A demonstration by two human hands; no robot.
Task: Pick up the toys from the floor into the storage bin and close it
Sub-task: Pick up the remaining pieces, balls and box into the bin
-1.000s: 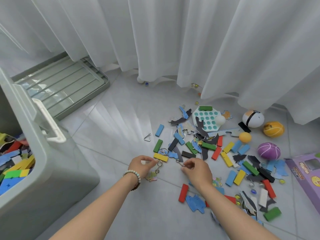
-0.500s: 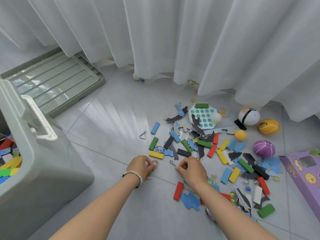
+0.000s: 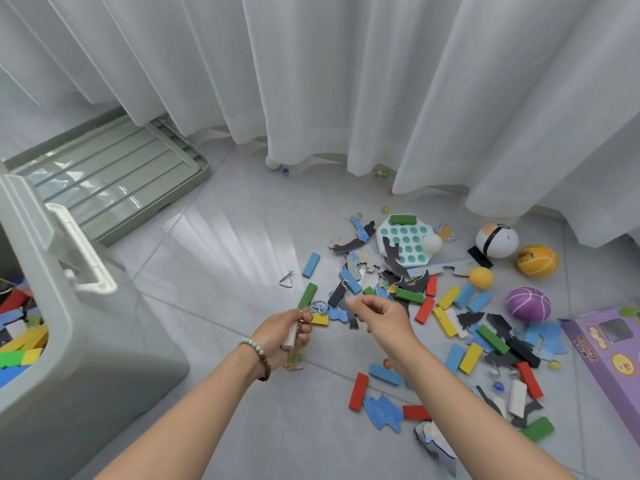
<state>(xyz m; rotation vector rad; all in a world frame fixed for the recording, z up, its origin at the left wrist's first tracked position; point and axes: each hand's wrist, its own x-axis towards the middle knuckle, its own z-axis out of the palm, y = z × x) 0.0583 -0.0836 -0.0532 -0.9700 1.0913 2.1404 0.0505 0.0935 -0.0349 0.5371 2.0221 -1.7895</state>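
Observation:
My left hand (image 3: pixel 285 332) is closed around a pale wooden block (image 3: pixel 290 337) and a small metal ring puzzle piece. My right hand (image 3: pixel 382 315) pinches a thin metal hook puzzle piece (image 3: pixel 343 287), lifted above the floor. A scatter of coloured wooden blocks (image 3: pixel 446 318) and jigsaw pieces (image 3: pixel 382 412) lies on the tiles in front and to the right. A metal ring (image 3: pixel 319 305) and a wire triangle (image 3: pixel 286 279) lie just beyond my hands. The grey-green storage bin (image 3: pixel 69 341) stands open at the left with blocks inside.
The bin's lid (image 3: pixel 104 181) lies flat by the curtain at the back left. A purple ball (image 3: pixel 528 304), a yellow ball (image 3: pixel 536 260), a white capsule ball (image 3: pixel 497 240) and a purple box (image 3: pixel 609 351) sit at the right. Marbles lie along the white curtain's hem.
Both hands have risen off the floor. My right hand has lifted the metal hook piece, and my left hand has closed on a ring piece together with the pale block.

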